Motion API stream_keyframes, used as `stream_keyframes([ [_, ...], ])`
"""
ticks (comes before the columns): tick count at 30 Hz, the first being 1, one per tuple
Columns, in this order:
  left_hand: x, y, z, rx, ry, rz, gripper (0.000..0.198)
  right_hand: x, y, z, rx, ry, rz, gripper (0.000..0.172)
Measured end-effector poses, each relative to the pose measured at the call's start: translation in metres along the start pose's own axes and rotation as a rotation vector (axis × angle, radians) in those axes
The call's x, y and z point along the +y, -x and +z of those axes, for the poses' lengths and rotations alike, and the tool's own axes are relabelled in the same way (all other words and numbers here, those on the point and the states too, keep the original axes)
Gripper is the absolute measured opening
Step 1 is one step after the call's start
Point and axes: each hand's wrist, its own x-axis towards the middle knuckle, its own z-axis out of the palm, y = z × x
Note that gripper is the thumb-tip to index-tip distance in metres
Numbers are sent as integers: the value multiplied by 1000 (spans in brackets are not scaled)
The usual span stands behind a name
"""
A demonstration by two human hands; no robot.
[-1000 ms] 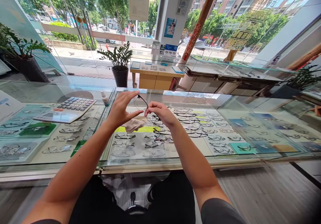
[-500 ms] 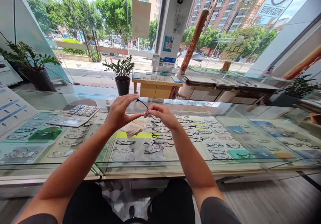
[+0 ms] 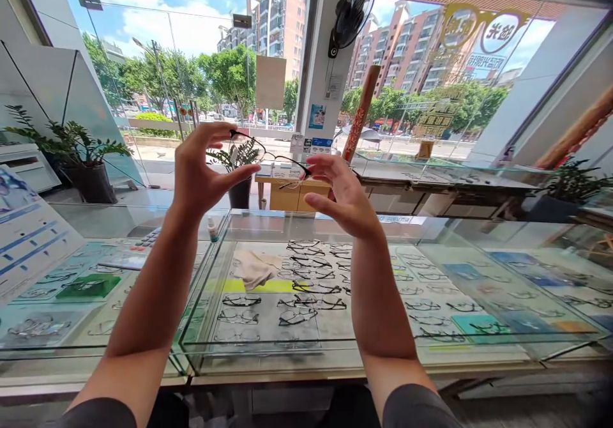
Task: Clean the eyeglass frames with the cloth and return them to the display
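A pair of black half-rim eyeglasses (image 3: 269, 156) is held up above the glass counter. My left hand (image 3: 198, 166) grips its left side, with a forefinger at the upper corner and the thumb below, near the bridge. My right hand (image 3: 341, 191) is at the right end of the frame. Its fingertips are close to or touching the dark corner there, and its thumb stands apart below. Whether the right fingers bear any weight I cannot tell. Beneath the hands, a crumpled beige cloth (image 3: 256, 268) lies on the counter.
Rows of eyeglasses (image 3: 311, 275) fill the glass display counter (image 3: 335, 346). On the left are a small bottle (image 3: 212, 230), a calculator (image 3: 143, 243) partly behind my left arm, and a printed board (image 3: 33, 236). Potted plants (image 3: 90, 179) and a wooden cabinet (image 3: 287, 197) stand beyond the counter.
Both hands have risen with the eyeglasses and moved apart. The right hand's pinch has loosened and its thumb has come away. The view has tilted upward.
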Motion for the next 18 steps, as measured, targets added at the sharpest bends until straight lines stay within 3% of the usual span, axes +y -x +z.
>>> stream_keyframes([
  [5, 25, 40, 17, 147, -35, -66, 72, 5, 11, 24, 213, 85, -44, 57],
  [8, 28, 54, 21, 182, -36, -103, 68, 3, 14, 27, 248, 169, -47, 52],
  [12, 24, 61, 20, 215, -34, -137, 68, 3, 15, 28, 221, 228, -52, 55],
  [18, 29, 59, 9, 152, -60, -152, 64, 8, 15, 36, 270, 189, -23, 49],
])
